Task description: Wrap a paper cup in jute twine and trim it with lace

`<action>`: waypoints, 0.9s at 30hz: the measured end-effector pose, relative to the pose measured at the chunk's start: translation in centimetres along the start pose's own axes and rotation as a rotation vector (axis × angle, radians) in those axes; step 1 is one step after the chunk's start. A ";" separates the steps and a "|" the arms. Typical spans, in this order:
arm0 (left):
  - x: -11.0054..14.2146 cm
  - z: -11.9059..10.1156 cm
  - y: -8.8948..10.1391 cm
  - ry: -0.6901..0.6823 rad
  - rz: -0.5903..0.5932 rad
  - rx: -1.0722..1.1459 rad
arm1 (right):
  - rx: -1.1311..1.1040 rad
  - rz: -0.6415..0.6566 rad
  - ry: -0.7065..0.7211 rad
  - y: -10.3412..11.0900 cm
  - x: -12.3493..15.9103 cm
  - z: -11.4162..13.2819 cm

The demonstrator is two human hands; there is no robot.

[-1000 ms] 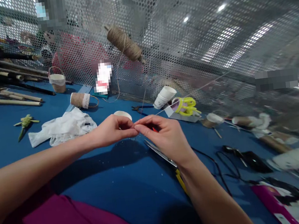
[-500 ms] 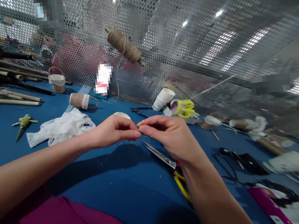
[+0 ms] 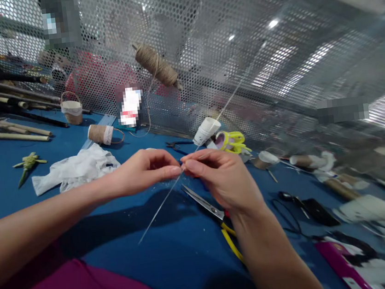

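Note:
My left hand (image 3: 149, 170) and my right hand (image 3: 220, 171) meet fingertip to fingertip above the blue table, both pinched closed. Between them is a long, thin, pale wire-like strand (image 3: 156, 214), slanting from lower left, through the fingertips, up toward the upper right. Whether it is wire or stiff thread I cannot tell. Below my right hand lie scissors (image 3: 204, 202), blades spread slightly, with a yellow handle partly hidden by my wrist. Behind the hands are pliers (image 3: 182, 144) and a stack of white paper cups (image 3: 206, 131).
White lace fabric (image 3: 77, 167) and small twine-wrapped buckets (image 3: 72, 112) stand to the left. A twine spool (image 3: 156, 65) hangs on the mesh panel (image 3: 195, 46) behind. Yellow-handled scissors (image 3: 232, 141) sit behind my right hand; a black cable (image 3: 287, 215) lies to the right.
The pale strand has swung to a steeper slant, and its lower end now shows in front of my left hand. Both hands keep their pinch, close together.

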State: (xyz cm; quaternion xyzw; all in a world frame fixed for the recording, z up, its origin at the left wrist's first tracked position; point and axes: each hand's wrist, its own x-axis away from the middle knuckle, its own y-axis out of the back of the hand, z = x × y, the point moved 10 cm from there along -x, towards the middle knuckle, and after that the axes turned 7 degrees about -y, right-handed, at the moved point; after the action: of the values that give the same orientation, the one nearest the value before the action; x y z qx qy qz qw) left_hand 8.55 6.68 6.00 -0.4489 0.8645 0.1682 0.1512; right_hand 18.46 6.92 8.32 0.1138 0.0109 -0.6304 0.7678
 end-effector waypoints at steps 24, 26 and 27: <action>1.2 1.3 -2.9 0.357 0.160 0.616 | 0.002 0.129 0.101 -1.4 1.0 1.6; 0.8 1.5 -2.3 0.302 0.143 0.499 | 0.009 0.087 0.070 -0.9 0.6 0.9; 0.5 1.4 -1.3 0.224 0.086 0.330 | 0.029 0.042 0.058 -0.6 0.4 0.5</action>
State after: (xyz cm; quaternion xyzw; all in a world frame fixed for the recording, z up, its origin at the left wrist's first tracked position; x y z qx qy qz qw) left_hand 9.51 6.25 4.37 -0.3966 0.9101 -0.0206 0.1182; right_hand 17.93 6.34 8.65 0.1435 0.0215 -0.6108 0.7784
